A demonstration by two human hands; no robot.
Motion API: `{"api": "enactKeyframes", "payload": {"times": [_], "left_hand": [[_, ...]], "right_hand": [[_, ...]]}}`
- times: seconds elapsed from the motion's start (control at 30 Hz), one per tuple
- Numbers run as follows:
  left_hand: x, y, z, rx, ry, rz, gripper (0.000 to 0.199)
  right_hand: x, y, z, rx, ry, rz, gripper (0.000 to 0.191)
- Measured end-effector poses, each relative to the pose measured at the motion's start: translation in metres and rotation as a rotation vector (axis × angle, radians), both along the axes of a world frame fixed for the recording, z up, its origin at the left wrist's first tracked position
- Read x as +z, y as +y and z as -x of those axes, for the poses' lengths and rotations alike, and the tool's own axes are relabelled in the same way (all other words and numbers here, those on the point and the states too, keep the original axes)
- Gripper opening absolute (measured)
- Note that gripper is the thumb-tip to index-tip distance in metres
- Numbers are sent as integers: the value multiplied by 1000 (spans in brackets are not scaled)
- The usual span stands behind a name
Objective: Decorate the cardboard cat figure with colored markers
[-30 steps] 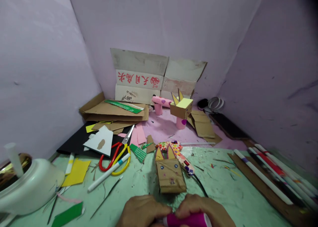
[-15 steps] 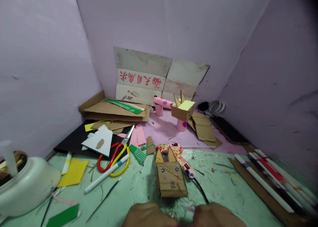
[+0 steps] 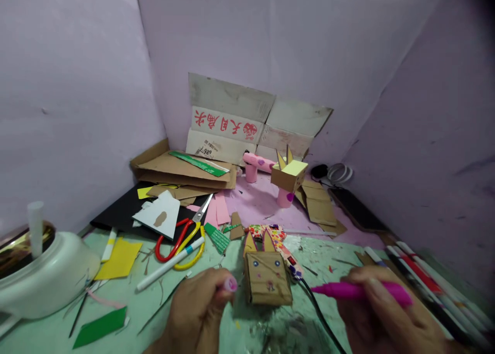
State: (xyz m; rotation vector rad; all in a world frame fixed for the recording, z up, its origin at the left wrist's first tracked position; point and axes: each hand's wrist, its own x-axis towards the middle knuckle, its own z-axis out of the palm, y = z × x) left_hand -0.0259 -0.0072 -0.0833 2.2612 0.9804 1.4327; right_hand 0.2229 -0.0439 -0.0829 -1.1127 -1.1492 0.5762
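Note:
My right hand (image 3: 390,312) is at the lower right, its thumb and fingers closed round a magenta marker (image 3: 344,290) whose pointed tip faces left. At the lower middle, my left hand (image 3: 193,305) is closed on a small pink piece with a round end, which looks like the marker's cap (image 3: 231,284). Between the hands rests a brown cardboard box head (image 3: 268,279) with drawn eyes, a mouth and two pointed ears. Neither hand touches it. Close behind it lies a flowered glue gun (image 3: 288,256) with a black cord.
Scissors (image 3: 181,243), a white marker (image 3: 170,265) and paper scraps lie to the left, beside a white pot-like container (image 3: 50,282). Several markers (image 3: 429,276) line the right. Behind stand a pink figure with a box head (image 3: 288,176) and folded cardboard (image 3: 185,171).
My hands have come up from the bottom edge and moved apart. The magenta marker and the pink cap now show in them. The view has shifted slightly; the box head stays in place.

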Motion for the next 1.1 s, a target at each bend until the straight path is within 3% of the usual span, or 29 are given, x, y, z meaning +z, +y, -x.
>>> {"api": "enactKeyframes", "payload": {"times": [0.1, 0.23, 0.33, 0.5, 0.77, 1.1], "left_hand": [[0, 0, 4, 34, -91, 187, 18], [-3, -1, -2, -116, -184, 381, 27], [-6, -3, -9, -193, -203, 464, 32], [-9, -5, -13, -224, -218, 473, 29], [-9, -5, -13, -219, -168, 447, 26], [-9, -4, -14, -210, -154, 411, 28]], "right_hand": [[5, 6, 12, 37, 79, 52, 20], [2, 4, 29, -36, 28, 140, 22], [3, 1, 35, -88, -48, 114, 21], [11, 1, 39, -91, -216, 3, 17], [8, 4, 41, -42, -341, -99, 12], [5, 6, 38, 17, -365, -78, 15]]}}
